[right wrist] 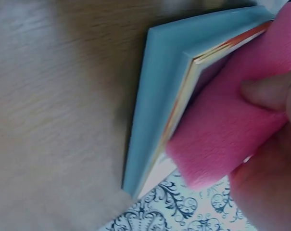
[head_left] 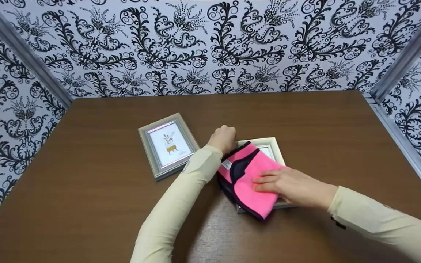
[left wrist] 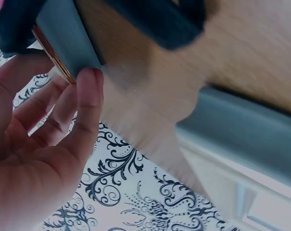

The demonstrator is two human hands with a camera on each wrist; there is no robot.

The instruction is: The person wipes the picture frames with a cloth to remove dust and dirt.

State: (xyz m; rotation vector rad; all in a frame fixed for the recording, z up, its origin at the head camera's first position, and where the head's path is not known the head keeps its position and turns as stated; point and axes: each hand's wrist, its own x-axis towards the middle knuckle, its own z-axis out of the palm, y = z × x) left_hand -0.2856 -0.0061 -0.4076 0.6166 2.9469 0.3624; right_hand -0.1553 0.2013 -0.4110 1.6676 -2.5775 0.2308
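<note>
"On the bench [head_left: 86, 204] ahead of you, what is under the pink cloth [head_left: 256, 164]?"

"A pale picture frame [head_left: 277, 149], at about one o'clock from me. The dark-edged cloth covers most of it, but its one o'clock corner shows."

"And your left hand [head_left: 223, 138]?"

"At the frame's eleven o'clock corner, my thumb and fingers pinching its edge."

"Your right hand [head_left: 291, 186]?"

"It reaches in from four o'clock, fingers stretched out and slightly apart on the cloth, my thumb touching it too."

"Anything near?"

"Between nine and ten o'clock from the covered frame lies a second frame [head_left: 168, 144], face up, showing a potted plant. Patterned panels [head_left: 210, 47] stand at twelve."
</note>
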